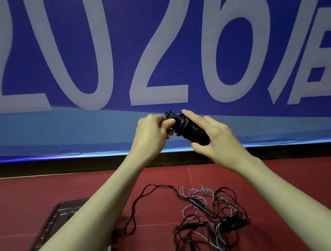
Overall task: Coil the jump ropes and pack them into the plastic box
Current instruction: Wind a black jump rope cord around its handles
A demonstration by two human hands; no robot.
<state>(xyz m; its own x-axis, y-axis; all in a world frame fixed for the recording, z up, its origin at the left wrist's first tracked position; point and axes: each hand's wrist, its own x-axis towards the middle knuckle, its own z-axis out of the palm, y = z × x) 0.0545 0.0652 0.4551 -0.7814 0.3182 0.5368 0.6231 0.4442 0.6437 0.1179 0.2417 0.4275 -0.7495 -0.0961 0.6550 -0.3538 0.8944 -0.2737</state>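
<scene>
Head view, looking down and forward past both forearms. Coiled rope bundle held up at centre frame, in front of the blue banner with large pale numerals. Bundle is black, wound in tight turns round what look like its handles; long axis runs diagonally, from upper left near the left hand down to lower right into the right palm.

Right hand wraps the lower right end of the bundle, thumb underneath, index finger laid straight along the top of the coil. Left hand pinches the upper left tip, fingers curled round the handle end; whether it is tucking a loose tail of cord there cannot be told, the detail is too dark.

Plastic box lies on the red floor at lower left of frame, directly beneath the left forearm, partly hidden by it. It sits well below and to the left of the bundle, so the left hand is the nearer one to it.

Loose ropes, black and grey, lie tangled at lower right of frame, with one long black loop trailing left toward the box.

Judgement: this bundle seems close to finished; packing means lowering it down-left, probably long axis turned along the box
</scene>
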